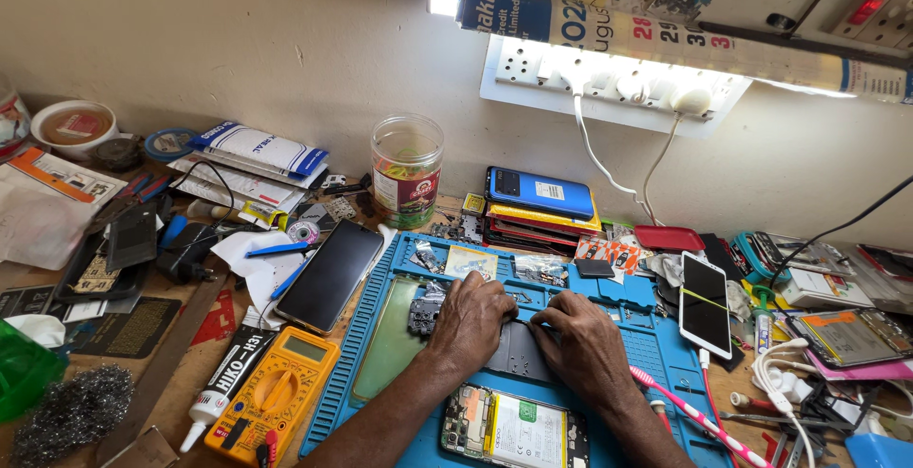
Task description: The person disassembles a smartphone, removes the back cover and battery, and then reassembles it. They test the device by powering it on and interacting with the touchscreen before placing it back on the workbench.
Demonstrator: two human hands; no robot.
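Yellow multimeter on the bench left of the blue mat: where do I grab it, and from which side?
Grip the multimeter across its long side edges at mid-body, coming from above. It lies flat, face up, tilted, with a glue tube close on its left and the blue mat on its right, so a low side approach looks cramped.

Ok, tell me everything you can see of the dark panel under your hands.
The dark panel is a flat, grey-black piece, plastic by its look, lying on the blue mat. Both hands press on its upper edge: the left hand covers its left corner, the right hand its right side. Only the middle and lower left part show. An opened phone lies just below it. Its finer details are hidden.
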